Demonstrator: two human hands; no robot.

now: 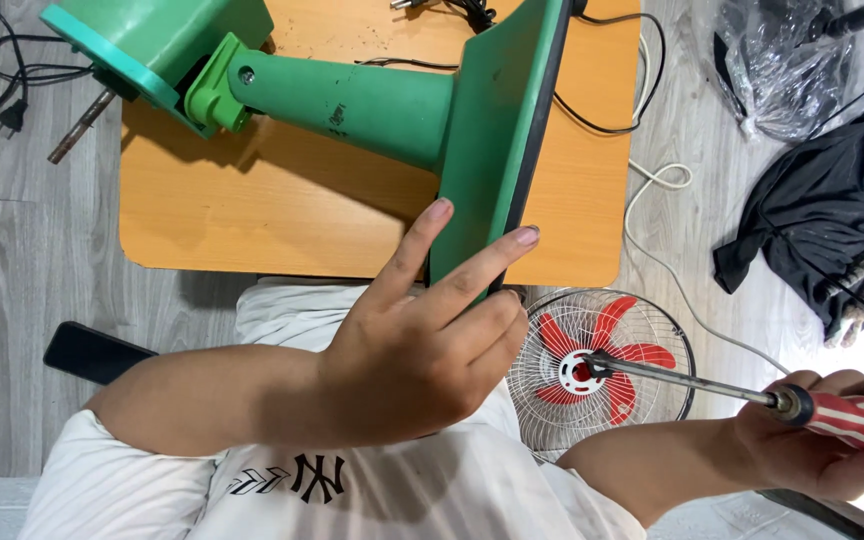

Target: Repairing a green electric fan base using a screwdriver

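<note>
Fan stand base (482, 140) on its side on the counter (282, 210).
Left hand (422, 350) grip grasps base edge; right hand (832, 440) grip clenched on screwdriver (752, 395), tip over fan grille (602, 365).

Person's dress and arms, seen from the head camera.

White short-sleeved T-shirt (372, 500) with fine ribbing, bearing a black monogram and slanted stripe marks on the chest. Both forearms bare below the sleeves. Left hand (422, 350) and right hand (832, 440) ungloved, with no rings or watch visible; fingers (512, 245) show short, plain nails.
</note>
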